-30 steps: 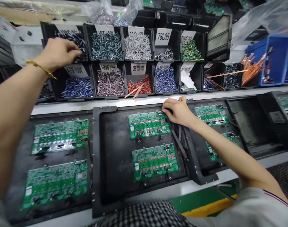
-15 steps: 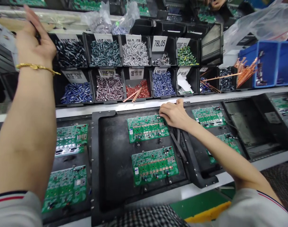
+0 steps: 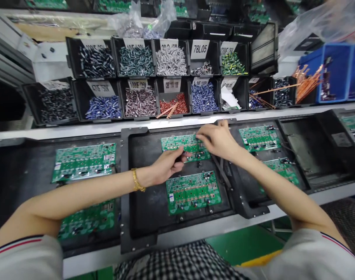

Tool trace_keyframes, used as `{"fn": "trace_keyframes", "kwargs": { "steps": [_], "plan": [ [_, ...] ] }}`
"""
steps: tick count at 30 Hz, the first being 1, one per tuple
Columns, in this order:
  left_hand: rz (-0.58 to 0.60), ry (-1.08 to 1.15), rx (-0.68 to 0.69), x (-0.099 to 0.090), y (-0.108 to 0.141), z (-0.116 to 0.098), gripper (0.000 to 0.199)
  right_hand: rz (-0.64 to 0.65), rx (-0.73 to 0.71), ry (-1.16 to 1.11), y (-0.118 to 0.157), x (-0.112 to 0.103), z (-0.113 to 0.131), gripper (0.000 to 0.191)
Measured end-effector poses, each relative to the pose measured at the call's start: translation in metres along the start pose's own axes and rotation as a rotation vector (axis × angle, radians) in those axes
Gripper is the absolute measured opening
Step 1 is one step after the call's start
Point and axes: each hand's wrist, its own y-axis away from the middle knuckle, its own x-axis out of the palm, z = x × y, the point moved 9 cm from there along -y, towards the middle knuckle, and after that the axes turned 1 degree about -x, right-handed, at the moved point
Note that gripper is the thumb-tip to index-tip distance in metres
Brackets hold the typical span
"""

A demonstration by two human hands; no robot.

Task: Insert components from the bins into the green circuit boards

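A small dark part (image 3: pixel 184 153) is pinched by the left hand (image 3: pixel 168 165) above the middle tray (image 3: pixel 145 161)'s upper board (image 3: pixel 174 142), whose upper-right corner is covered by the right hand (image 3: pixel 216 139), its grip hidden.

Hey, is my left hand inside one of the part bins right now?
No, your left hand is over the lower edge of the upper circuit board in the middle tray.

We are in an electronics workshop: green circuit boards (image 3: pixel 194 193) lie in the middle tray (image 3: pixel 145 206), labelled bins (image 3: pixel 214 56) of small parts (image 3: pixel 141 103) stand behind it, and more trays (image 3: pixel 17 171) flank it.
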Motion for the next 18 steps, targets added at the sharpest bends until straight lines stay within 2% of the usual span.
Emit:
{"fn": "trace_keyframes", "kwargs": {
  "steps": [2, 4, 7, 9, 11, 14, 18],
  "plan": [
    [0.025, 0.004, 0.041, 0.005, 0.000, 0.003, 0.029, 0.016, -0.046, -0.172, 0.011, -0.001, 0.021, 0.023],
    [0.034, -0.013, 0.101, 0.011, 0.001, -0.002, 0.029, 0.016, -0.075, -0.252, 0.020, -0.003, 0.037, 0.019],
    [0.040, -0.029, 0.138, 0.019, 0.004, -0.009, 0.030, -0.053, -0.081, -0.170, 0.030, -0.012, 0.051, 0.018],
    [0.055, 0.003, 0.117, 0.023, 0.005, -0.009, 0.031, -0.062, -0.097, -0.060, 0.031, -0.016, 0.053, 0.022],
    [0.077, 0.056, 0.041, 0.024, 0.006, -0.006, 0.027, -0.053, -0.092, 0.043, 0.029, -0.018, 0.045, 0.023],
    [0.071, 0.065, -0.057, 0.019, 0.008, 0.000, 0.019, -0.045, -0.006, 0.156, 0.021, -0.015, 0.010, 0.019],
    [0.040, -0.022, -0.076, 0.011, 0.008, 0.007, 0.023, -0.001, 0.025, 0.130, 0.009, 0.004, -0.032, 0.016]
  ]
}}
